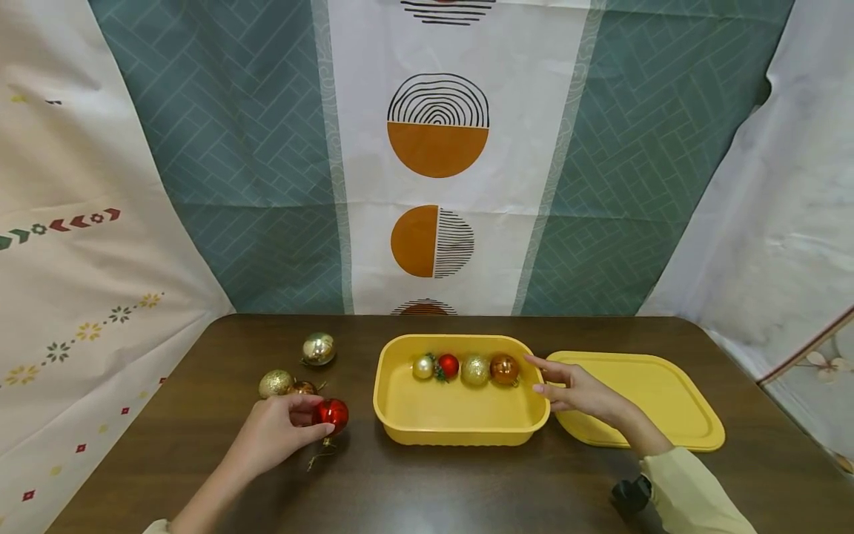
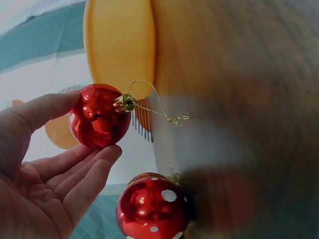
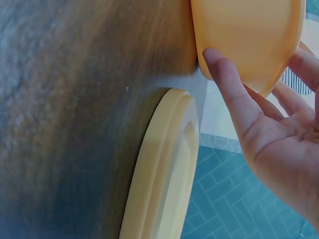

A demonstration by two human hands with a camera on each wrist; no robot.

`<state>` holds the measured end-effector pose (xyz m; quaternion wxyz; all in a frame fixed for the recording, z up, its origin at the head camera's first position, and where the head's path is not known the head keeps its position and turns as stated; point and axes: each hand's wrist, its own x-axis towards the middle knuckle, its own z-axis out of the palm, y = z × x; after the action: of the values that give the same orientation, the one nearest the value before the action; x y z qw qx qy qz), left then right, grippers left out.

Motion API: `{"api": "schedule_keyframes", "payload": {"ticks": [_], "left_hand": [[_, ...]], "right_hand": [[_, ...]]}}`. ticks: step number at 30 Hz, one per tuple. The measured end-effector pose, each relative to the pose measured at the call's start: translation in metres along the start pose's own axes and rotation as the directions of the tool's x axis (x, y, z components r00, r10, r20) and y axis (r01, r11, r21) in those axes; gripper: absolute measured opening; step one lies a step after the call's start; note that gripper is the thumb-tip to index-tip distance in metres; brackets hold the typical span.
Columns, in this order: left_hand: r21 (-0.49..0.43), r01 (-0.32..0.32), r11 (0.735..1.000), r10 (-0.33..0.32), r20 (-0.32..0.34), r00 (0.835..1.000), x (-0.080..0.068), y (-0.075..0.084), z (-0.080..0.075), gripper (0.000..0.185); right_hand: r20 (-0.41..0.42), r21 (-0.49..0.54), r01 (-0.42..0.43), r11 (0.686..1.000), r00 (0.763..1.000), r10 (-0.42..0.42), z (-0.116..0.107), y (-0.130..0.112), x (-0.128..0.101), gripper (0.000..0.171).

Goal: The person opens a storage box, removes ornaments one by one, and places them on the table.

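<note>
My left hand (image 1: 283,436) pinches a shiny red bauble (image 2: 99,117) between thumb and fingertips, its gold cap and string loop hanging free. Below it in the left wrist view is a red bauble with white dots (image 2: 152,209). Close to that hand on the table are a glittery gold bauble (image 1: 275,383), a copper bauble (image 1: 304,388) partly hidden, and a pale gold bauble (image 1: 319,348). My right hand (image 1: 579,389) touches the right end of a yellow box (image 1: 460,436), its fingers fairly straight at the rim and outer wall.
Inside the box, in a row along its far side, lie a small pearly gold ball (image 1: 423,366), a red ball (image 1: 448,365), a glittery gold bauble (image 1: 476,370) and an amber bauble (image 1: 504,368). A yellow lid (image 1: 657,400) lies right of the box, partly under the right forearm.
</note>
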<state>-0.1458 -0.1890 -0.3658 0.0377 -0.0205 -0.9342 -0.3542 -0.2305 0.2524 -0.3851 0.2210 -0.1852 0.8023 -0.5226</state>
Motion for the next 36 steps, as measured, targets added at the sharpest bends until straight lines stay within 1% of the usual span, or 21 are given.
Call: {"api": "schedule_keyframes", "payload": {"ticks": [4, 7, 11, 16, 20, 28, 36], "left_hand": [[0.029, 0.018, 0.999, -0.018, 0.015, 1.0, 0.0, -0.001, 0.004, 0.041], [0.044, 0.014, 0.999, -0.015, 0.027, 1.0, 0.001, -0.003, 0.006, 0.042], [0.075, -0.011, 0.997, 0.008, 0.042, 0.999, 0.002, -0.005, 0.008, 0.044], [0.134, -0.025, 0.991, 0.016, 0.066, 0.998, 0.004, -0.006, 0.01, 0.044], [0.161, -0.035, 0.986, 0.023, 0.075, 0.997, 0.005, -0.006, 0.011, 0.042], [0.168, -0.054, 0.984, 0.042, 0.074, 0.996, 0.007, -0.007, 0.011, 0.04], [0.177, -0.054, 0.983, 0.041, 0.073, 0.996, 0.009, -0.007, 0.012, 0.04]], "right_hand": [[0.004, 0.003, 0.004, 1.0, 1.0, -0.004, 0.001, 0.0, 0.0, 0.066], [0.006, 0.003, 0.008, 1.0, 1.0, -0.008, 0.002, 0.0, 0.0, 0.066], [0.005, 0.0, 0.01, 1.0, 1.0, -0.01, 0.002, 0.0, 0.0, 0.065], [0.001, -0.01, 0.004, 1.0, 1.0, -0.004, 0.003, 0.001, 0.0, 0.065], [-0.002, -0.015, 0.002, 1.0, 1.0, -0.002, 0.003, 0.0, -0.001, 0.065], [-0.009, -0.015, -0.003, 1.0, 1.0, 0.003, 0.001, -0.003, -0.002, 0.065], [-0.013, -0.03, 0.002, 1.0, 1.0, -0.002, 0.0, -0.003, -0.001, 0.065]]}}
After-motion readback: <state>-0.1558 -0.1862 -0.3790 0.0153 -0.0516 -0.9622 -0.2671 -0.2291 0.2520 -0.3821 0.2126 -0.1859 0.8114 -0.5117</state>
